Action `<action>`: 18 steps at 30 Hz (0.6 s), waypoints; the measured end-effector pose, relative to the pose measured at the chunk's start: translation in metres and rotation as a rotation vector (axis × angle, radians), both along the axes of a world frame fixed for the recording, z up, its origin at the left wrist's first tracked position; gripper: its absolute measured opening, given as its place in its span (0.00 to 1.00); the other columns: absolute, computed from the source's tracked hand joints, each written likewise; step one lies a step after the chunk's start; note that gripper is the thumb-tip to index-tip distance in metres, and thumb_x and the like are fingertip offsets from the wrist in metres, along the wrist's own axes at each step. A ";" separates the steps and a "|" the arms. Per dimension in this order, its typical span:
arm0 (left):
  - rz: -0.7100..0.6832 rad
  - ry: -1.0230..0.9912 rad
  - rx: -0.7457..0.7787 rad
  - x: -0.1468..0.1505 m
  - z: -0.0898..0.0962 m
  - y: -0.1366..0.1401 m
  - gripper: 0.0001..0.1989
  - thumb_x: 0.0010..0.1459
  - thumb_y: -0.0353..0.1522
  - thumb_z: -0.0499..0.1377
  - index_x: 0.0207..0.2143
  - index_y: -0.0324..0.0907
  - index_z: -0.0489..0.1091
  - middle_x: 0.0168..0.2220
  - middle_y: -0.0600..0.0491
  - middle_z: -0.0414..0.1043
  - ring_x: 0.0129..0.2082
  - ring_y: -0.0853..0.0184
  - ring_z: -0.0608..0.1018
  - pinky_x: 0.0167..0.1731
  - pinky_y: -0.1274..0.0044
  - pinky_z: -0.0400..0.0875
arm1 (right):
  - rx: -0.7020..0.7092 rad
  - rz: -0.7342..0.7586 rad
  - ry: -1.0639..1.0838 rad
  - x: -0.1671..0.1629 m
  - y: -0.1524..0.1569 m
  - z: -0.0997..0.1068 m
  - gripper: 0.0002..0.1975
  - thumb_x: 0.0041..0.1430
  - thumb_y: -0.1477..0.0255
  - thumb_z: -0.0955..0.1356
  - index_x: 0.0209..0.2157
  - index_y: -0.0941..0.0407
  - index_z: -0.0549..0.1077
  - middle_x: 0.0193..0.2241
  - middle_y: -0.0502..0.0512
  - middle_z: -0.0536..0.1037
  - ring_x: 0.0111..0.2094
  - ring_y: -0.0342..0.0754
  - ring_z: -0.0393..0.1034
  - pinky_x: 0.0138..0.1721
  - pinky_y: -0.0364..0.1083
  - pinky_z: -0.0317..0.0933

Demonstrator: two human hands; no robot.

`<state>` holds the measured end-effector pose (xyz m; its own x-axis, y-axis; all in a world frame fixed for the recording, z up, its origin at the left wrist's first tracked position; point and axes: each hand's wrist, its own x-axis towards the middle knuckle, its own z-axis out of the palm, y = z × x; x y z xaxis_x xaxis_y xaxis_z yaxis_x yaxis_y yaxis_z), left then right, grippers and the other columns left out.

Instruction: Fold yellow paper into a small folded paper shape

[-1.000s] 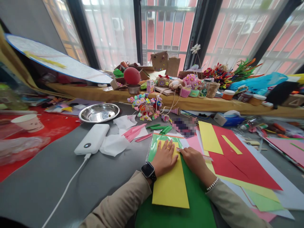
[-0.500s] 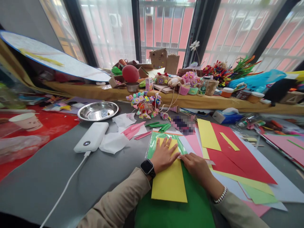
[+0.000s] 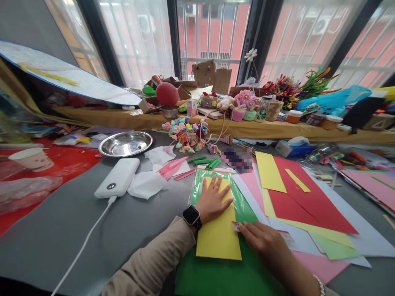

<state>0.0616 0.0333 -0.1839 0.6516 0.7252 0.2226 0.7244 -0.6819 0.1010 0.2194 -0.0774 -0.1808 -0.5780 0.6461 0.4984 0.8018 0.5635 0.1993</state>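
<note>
In view are one left hand [image 3: 213, 203], one right hand [image 3: 262, 238], one watch [image 3: 191, 215], one ring [image 3: 216, 188], one bracelet [image 3: 321, 285], two bright yellow sheets [image 3: 218, 244], one yellow strip [image 3: 297, 180], one power bank [image 3: 120, 176], one white cable [image 3: 92, 231], one metal plate [image 3: 121, 146], one paper cup [image 3: 32, 160], and one red ball [image 3: 167, 94].

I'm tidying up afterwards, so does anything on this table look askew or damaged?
The narrow yellow strip lies askew on the red paper, which shows a slanting line, perhaps a cut or overlapping edge.
</note>
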 end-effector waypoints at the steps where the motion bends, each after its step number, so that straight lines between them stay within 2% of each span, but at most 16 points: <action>1: 0.001 0.001 -0.004 0.000 0.000 0.000 0.26 0.55 0.46 0.36 0.53 0.48 0.50 0.56 0.44 0.46 0.56 0.53 0.48 0.48 0.54 0.38 | 0.001 0.022 0.005 0.000 -0.005 -0.001 0.15 0.57 0.80 0.55 0.31 0.62 0.71 0.21 0.56 0.73 0.22 0.43 0.66 0.22 0.41 0.58; 8: 0.000 0.002 -0.028 0.000 0.001 0.000 0.28 0.53 0.50 0.37 0.53 0.49 0.49 0.57 0.46 0.45 0.56 0.54 0.46 0.49 0.54 0.37 | 0.072 0.091 -0.040 -0.003 -0.029 -0.010 0.19 0.55 0.85 0.52 0.34 0.64 0.71 0.27 0.60 0.76 0.28 0.45 0.70 0.27 0.42 0.64; 18: -0.002 -0.001 -0.027 0.000 -0.001 0.002 0.29 0.52 0.50 0.37 0.53 0.49 0.50 0.57 0.46 0.44 0.56 0.54 0.46 0.49 0.54 0.36 | 0.095 0.173 -0.046 0.002 -0.040 -0.001 0.20 0.54 0.86 0.52 0.31 0.62 0.72 0.26 0.56 0.77 0.27 0.45 0.72 0.27 0.40 0.67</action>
